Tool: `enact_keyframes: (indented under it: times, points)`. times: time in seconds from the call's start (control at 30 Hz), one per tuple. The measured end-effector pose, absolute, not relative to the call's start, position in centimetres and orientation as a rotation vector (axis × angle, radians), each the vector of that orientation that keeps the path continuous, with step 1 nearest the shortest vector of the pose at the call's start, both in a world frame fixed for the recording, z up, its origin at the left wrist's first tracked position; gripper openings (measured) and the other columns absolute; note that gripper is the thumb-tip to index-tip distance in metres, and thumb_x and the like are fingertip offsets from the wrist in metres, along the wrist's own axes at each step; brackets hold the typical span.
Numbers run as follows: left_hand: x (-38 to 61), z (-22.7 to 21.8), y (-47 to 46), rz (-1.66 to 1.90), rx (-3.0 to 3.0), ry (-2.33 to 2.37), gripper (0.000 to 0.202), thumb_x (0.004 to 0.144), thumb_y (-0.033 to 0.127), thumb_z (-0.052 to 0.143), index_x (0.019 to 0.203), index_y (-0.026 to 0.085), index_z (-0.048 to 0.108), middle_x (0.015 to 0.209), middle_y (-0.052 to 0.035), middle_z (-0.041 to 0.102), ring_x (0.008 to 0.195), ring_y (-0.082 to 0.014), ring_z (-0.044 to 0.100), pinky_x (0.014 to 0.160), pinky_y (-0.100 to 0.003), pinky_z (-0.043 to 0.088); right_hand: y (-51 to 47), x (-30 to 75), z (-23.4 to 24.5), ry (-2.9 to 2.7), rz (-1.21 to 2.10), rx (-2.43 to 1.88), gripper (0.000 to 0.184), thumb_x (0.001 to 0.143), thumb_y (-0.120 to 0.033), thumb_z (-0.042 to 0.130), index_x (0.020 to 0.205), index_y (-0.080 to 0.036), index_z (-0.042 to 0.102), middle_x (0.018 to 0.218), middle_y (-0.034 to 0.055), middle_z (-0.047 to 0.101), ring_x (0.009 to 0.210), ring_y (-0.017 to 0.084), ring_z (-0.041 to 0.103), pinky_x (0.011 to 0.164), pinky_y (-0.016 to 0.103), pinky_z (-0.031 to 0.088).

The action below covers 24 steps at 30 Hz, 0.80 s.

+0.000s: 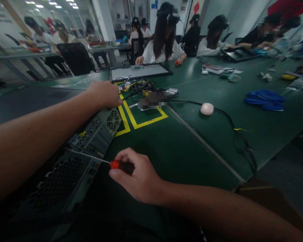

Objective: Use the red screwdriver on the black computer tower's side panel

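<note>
A desktop computer case [101,129] lies at the left, its rear side with fan grille and slots facing me. My left hand [104,94] is closed over the case's far corner, its fingertips mostly hidden. Held by its dark and red handle, a screwdriver [114,164] is in my right hand [141,178], thumb and fingers wrapped round it. The long thin shaft points left across the rear of the case. Its tip is near the slots and the perforated panel, but I cannot tell whether it touches a screw.
Yellow tape [151,120] marks the green table [192,161]. Beyond it lie tangled cables [141,85] and a flat panel [141,71]. A pink mouse-like object [207,109], a black cable [232,124] and a blue bundle [264,100] are at the right. Several people work opposite.
</note>
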<state>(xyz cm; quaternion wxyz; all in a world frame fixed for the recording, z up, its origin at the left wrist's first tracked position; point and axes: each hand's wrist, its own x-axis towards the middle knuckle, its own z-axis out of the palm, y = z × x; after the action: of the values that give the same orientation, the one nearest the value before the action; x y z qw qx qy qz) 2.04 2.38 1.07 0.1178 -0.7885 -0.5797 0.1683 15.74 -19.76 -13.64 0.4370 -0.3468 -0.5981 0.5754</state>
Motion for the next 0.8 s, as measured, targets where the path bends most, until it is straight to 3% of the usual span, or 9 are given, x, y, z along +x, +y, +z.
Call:
enact_keyframes:
  times: [0.27, 0.47, 0.67, 0.8]
  points:
    - [2.0, 1.0, 2.1, 0.396, -2.298, -1.721, 0.068, 0.122, 0.046, 0.064, 0.165, -0.004, 0.080, 0.173, -0.0408, 0.075, 0.160, -0.0611, 0.073, 0.130, -0.074, 0.060, -19.7, 16.0, -14.0, -1.549, 1.311, -0.941, 0.038, 0.107, -0.057, 0.099, 0.113, -0.026, 0.079, 0.095, -0.0018, 0.075, 0.084, 0.020, 0.071, 0.083, 0.035, 0.060]
    - [2.3, 1.6, 1.1, 0.387, -2.276, -1.699, 0.064, 0.123, 0.043, 0.065, 0.164, -0.004, 0.079, 0.175, -0.0382, 0.074, 0.164, -0.0569, 0.070, 0.135, -0.070, 0.056, -19.6, 16.1, -14.2, -1.596, 1.211, -0.986, 0.024, 0.111, -0.047, 0.093, 0.118, -0.025, 0.087, 0.113, 0.0044, 0.089, 0.103, 0.024, 0.083, 0.098, 0.039, 0.065]
    - [2.1, 1.4, 1.3, 0.405, -2.302, -1.643, 0.067, 0.122, 0.044, 0.064, 0.169, 0.000, 0.078, 0.177, -0.0357, 0.075, 0.160, -0.0561, 0.072, 0.130, -0.071, 0.060, -19.5, 16.1, -14.5, -1.672, 1.140, -1.018, 0.022, 0.120, -0.043, 0.083, 0.117, -0.023, 0.092, 0.105, 0.0048, 0.087, 0.096, 0.024, 0.080, 0.092, 0.039, 0.063]
    - [1.9, 0.9, 2.1, 0.459, -2.319, -1.604, 0.072, 0.118, 0.049, 0.066, 0.176, 0.006, 0.076, 0.177, -0.0317, 0.077, 0.156, -0.0528, 0.075, 0.129, -0.069, 0.062, -19.6, 15.9, -14.3, -1.646, 1.201, -0.960, 0.021, 0.120, -0.041, 0.077, 0.113, -0.023, 0.086, 0.101, 0.0037, 0.084, 0.094, 0.023, 0.079, 0.090, 0.039, 0.062]
